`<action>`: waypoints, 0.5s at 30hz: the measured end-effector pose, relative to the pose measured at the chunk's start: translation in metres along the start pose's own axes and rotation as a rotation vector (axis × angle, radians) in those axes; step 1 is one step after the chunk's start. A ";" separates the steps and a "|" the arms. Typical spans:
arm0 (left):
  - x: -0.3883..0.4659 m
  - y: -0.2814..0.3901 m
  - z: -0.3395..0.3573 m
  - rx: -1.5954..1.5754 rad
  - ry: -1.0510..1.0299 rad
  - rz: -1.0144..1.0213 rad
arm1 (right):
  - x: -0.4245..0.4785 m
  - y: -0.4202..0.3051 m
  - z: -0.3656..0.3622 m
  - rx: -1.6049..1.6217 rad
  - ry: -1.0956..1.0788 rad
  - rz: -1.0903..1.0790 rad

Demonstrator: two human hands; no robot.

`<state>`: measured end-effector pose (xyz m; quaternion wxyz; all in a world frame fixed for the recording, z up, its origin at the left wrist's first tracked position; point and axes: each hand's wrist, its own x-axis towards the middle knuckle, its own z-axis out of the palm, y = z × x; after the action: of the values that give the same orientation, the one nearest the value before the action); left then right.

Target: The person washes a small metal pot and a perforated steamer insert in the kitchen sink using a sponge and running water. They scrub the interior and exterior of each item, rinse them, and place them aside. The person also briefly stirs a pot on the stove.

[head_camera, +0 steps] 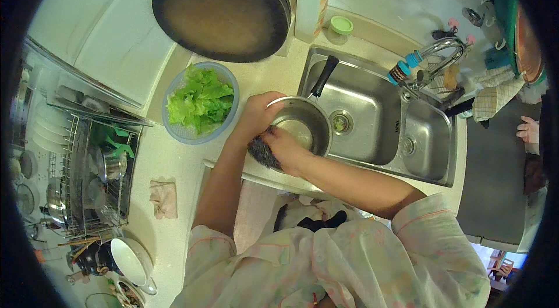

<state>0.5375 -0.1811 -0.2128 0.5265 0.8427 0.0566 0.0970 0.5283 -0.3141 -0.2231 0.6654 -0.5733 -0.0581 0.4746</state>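
A metal saucepan point(314, 122) with a black handle point(325, 76) is at the left end of the double sink, over the counter's front edge. My left hand point(260, 111) grips its rim on the left side. With my right hand point(286, 148) I hold a dark grey scouring pad point(263, 151) against the near left rim of the pan. The handle points away from me, over the larger sink basin point(367, 102). Left of my hands, a blue plastic basket point(236, 89) holds green lettuce leaves point(201, 100).
A chrome faucet point(445, 46) with a blue nozzle stands behind the sink. A large round dark pan point(220, 11) leans at the back, beside a plastic bottle point(312, 6) and a green-lidded jar point(341, 26). Leftward are a folded cloth point(163, 199), a dish rack point(135, 146) and a white bowl point(131, 260).
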 end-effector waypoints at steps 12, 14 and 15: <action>0.000 0.004 0.011 0.037 0.021 0.025 | -0.028 -0.026 -0.021 -0.885 -0.206 -0.248; 0.000 0.006 0.009 0.048 0.002 0.021 | -0.031 -0.018 -0.015 -0.878 -0.134 -0.302; 0.000 0.007 0.007 0.050 -0.003 0.020 | -0.035 -0.019 -0.015 -0.988 -0.195 -0.334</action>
<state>0.5395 -0.1907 -0.2092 0.5042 0.8564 0.0499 0.0992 0.5299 -0.3473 -0.1961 0.3741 -0.7547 -0.4267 0.3294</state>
